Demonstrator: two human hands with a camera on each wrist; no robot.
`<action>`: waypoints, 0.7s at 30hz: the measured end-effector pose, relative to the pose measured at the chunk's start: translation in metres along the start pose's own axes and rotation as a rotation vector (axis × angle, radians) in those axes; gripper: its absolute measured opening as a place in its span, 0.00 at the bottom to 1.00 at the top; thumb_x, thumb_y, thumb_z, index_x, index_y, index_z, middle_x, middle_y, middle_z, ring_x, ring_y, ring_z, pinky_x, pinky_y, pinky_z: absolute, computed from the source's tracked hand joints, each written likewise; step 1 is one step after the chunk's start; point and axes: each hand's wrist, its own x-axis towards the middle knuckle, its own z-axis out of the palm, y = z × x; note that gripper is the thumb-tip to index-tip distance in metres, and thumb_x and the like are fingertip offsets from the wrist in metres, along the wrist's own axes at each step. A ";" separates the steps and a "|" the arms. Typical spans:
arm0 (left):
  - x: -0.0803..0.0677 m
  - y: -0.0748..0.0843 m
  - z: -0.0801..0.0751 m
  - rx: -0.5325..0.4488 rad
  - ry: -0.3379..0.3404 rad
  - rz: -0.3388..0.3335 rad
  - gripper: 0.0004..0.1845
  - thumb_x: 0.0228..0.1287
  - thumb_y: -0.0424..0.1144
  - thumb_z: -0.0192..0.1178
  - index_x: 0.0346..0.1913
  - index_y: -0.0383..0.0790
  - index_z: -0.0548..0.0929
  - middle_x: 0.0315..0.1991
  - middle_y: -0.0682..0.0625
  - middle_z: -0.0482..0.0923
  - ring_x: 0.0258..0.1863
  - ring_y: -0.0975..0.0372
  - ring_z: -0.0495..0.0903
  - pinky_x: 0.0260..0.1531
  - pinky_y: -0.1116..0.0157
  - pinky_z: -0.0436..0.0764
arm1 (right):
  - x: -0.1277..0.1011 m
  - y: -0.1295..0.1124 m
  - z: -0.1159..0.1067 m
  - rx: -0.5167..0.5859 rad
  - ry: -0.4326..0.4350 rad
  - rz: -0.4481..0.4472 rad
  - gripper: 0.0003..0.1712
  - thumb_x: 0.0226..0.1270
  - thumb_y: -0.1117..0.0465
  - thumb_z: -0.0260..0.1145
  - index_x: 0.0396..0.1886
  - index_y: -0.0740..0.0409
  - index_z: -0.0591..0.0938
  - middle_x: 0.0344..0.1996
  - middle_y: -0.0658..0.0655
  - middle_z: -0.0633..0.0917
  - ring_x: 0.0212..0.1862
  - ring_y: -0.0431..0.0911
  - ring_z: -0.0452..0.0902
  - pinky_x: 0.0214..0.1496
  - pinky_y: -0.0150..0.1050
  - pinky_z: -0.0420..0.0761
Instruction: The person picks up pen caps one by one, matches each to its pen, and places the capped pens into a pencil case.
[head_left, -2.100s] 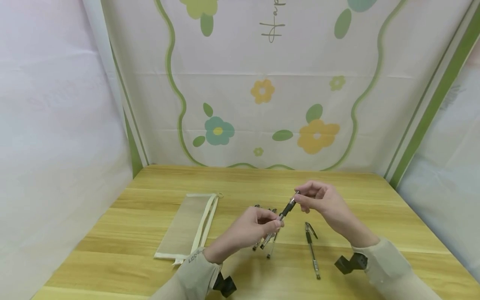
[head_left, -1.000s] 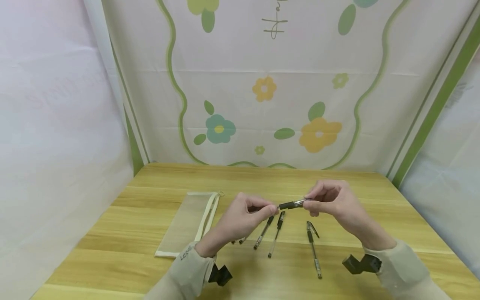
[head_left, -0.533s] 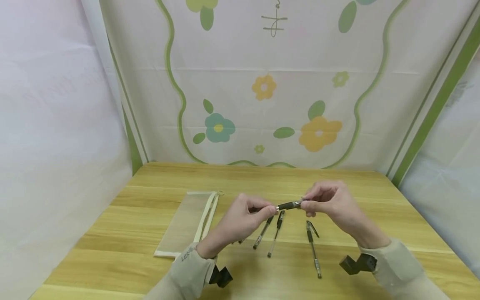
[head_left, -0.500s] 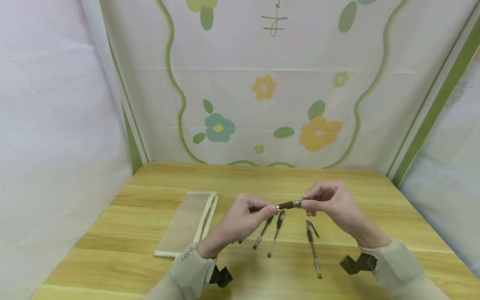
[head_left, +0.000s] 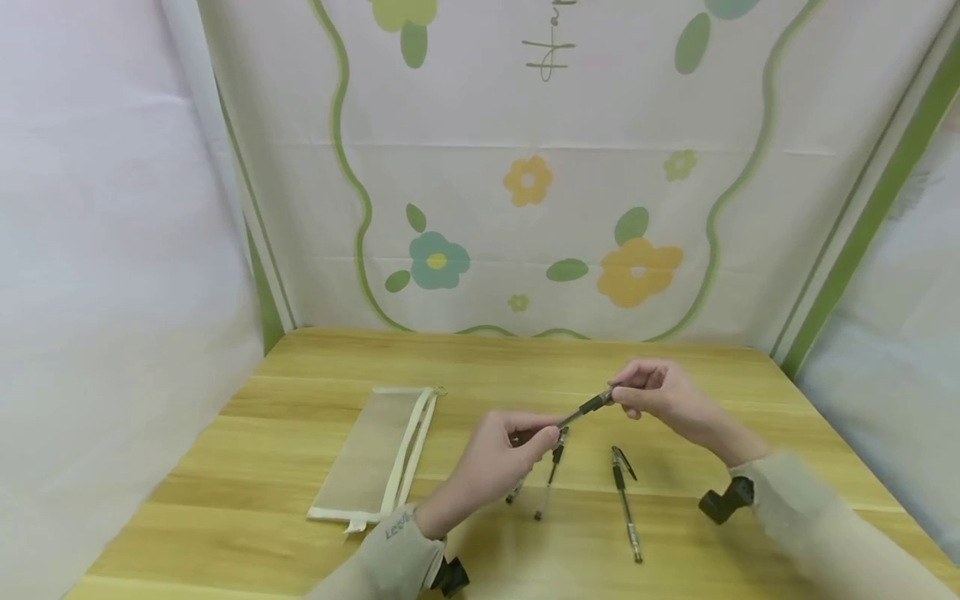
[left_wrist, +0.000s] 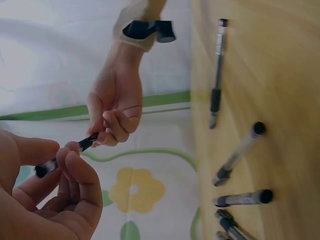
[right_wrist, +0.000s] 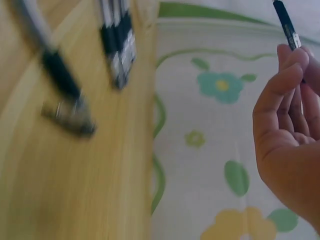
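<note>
A clear-barrelled pen with a black grip (head_left: pixel 597 402) is stretched slantwise between both hands above the table. My left hand (head_left: pixel 491 467) pinches its lower end between thumb and fingers; in the left wrist view the pen's dark end (left_wrist: pixel 46 168) sticks out past those fingers. My right hand (head_left: pixel 675 410) pinches the upper end with thumb and fingertips, hiding the tip. Under the hands lie similar pens, among them one black-gripped pen (head_left: pixel 557 457) and another partly covered by the left hand. A separate pen (head_left: pixel 626 508) lies to the right, its clip angled out.
A flat mesh zip pouch (head_left: pixel 367 454) with cream edging lies left of the hands. The wooden table (head_left: pixel 247 517) ends at a flowered cloth backdrop (head_left: pixel 480 208), with cloth sides left and right.
The pen has gone from nearly level to a steeper slant, its right end higher. My left hand has lowered slightly towards me, and more of the barrel shows between the hands.
</note>
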 end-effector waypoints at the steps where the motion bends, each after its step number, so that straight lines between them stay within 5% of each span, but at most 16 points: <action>1: -0.002 -0.003 0.001 0.022 0.002 0.006 0.08 0.68 0.37 0.63 0.46 0.42 0.89 0.27 0.54 0.83 0.16 0.64 0.71 0.13 0.72 0.68 | 0.001 0.003 -0.006 0.024 -0.013 0.029 0.09 0.69 0.74 0.60 0.45 0.64 0.82 0.36 0.56 0.85 0.28 0.42 0.77 0.33 0.35 0.78; 7: -0.008 -0.014 0.014 0.168 -0.099 0.036 0.13 0.62 0.35 0.68 0.47 0.32 0.86 0.28 0.59 0.83 0.24 0.68 0.81 0.26 0.70 0.82 | 0.013 0.012 -0.026 -0.038 -0.064 0.251 0.13 0.68 0.68 0.65 0.50 0.67 0.82 0.39 0.61 0.85 0.33 0.44 0.78 0.37 0.36 0.80; 14: -0.014 -0.027 0.032 0.200 -0.207 -0.126 0.22 0.53 0.32 0.74 0.51 0.28 0.84 0.28 0.60 0.83 0.27 0.71 0.81 0.31 0.73 0.81 | 0.031 0.021 -0.033 -0.263 -0.184 0.394 0.20 0.64 0.61 0.71 0.52 0.69 0.83 0.45 0.68 0.84 0.35 0.48 0.81 0.44 0.49 0.82; 21: -0.025 -0.037 0.049 0.190 -0.240 -0.257 0.10 0.52 0.32 0.74 0.36 0.33 0.86 0.20 0.58 0.82 0.17 0.65 0.81 0.19 0.69 0.81 | 0.031 0.048 -0.035 -0.329 -0.314 0.423 0.16 0.63 0.62 0.71 0.47 0.67 0.85 0.40 0.65 0.86 0.33 0.46 0.80 0.38 0.40 0.82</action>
